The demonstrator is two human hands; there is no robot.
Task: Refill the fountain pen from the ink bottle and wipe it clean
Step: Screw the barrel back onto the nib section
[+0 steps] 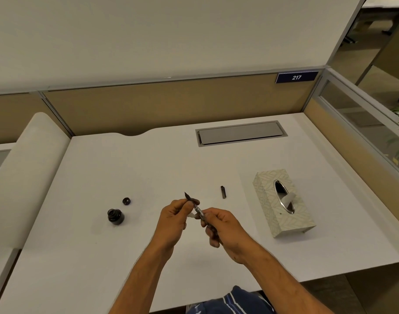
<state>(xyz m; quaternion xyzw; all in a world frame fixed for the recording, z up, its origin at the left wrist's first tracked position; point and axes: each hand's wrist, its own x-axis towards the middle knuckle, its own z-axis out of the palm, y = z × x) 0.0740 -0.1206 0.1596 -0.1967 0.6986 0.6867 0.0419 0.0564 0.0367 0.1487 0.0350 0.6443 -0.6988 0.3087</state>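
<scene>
bottle: open ink bottle, upright on the desk, left of the hands, well apart from them.
lid: small dark cap lying on the desk just behind-right of the bottle, not touching it.
left hand: raised over the desk centre, fingers curled, thumb and fingertips pinching the pen near its nib end. A bit of white tissue shows under the fingers; how it is held cannot be told.
pen: held in the air between both hands, tilted, nib pointing up and away to the left, clear middle section visible between the two hands. Not touching the desk.
right hand: fingers curled round the rear part of the pen, gripping it; the rear end is hidden in the fist.
pen cap: short dark tube lying on the desk, behind-right of the hands, between them and the box.
tissue box: patterned, lying flat on the right side of the desk, oval slot up, one tissue sticking out.
hatch: grey cable flap set in the desk at the back.
</scene>
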